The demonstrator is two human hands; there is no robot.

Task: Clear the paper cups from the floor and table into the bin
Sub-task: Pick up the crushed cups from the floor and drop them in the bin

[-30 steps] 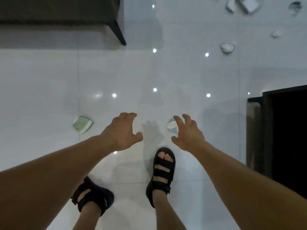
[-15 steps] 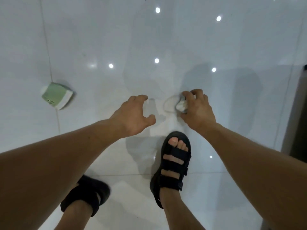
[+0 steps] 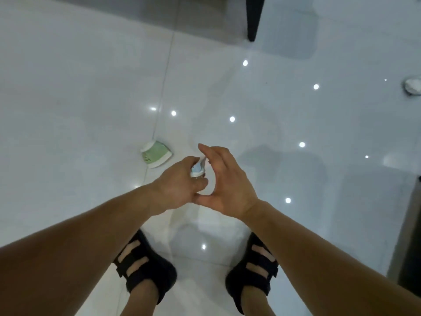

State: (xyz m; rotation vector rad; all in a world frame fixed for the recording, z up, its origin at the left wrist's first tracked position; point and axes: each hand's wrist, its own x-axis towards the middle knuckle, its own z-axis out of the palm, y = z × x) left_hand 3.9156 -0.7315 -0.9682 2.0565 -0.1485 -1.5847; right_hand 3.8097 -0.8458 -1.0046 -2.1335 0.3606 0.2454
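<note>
A small blue-and-white paper cup (image 3: pixel 197 169) is up off the floor, between my two hands. My left hand (image 3: pixel 180 188) grips it with curled fingers, hiding most of it. My right hand (image 3: pixel 224 185) is beside the cup with its fingers straight and its thumb against my left hand. A green paper cup (image 3: pixel 156 153) lies on its side on the white tile floor, just left of and beyond my hands. Another crumpled white cup (image 3: pixel 413 87) lies at the far right edge.
A dark furniture leg (image 3: pixel 252 19) stands at the top, and a dark cabinet edge (image 3: pixel 410 236) runs along the right side. My feet in black sandals (image 3: pixel 145 267) are below my hands. The glossy white floor (image 3: pixel 68 99) stretches left and ahead.
My right hand lifted the blue cup from the floor and my left hand now grips it. The right hand's fingers have straightened. The view swung, bringing the green cup closer to my hands.
</note>
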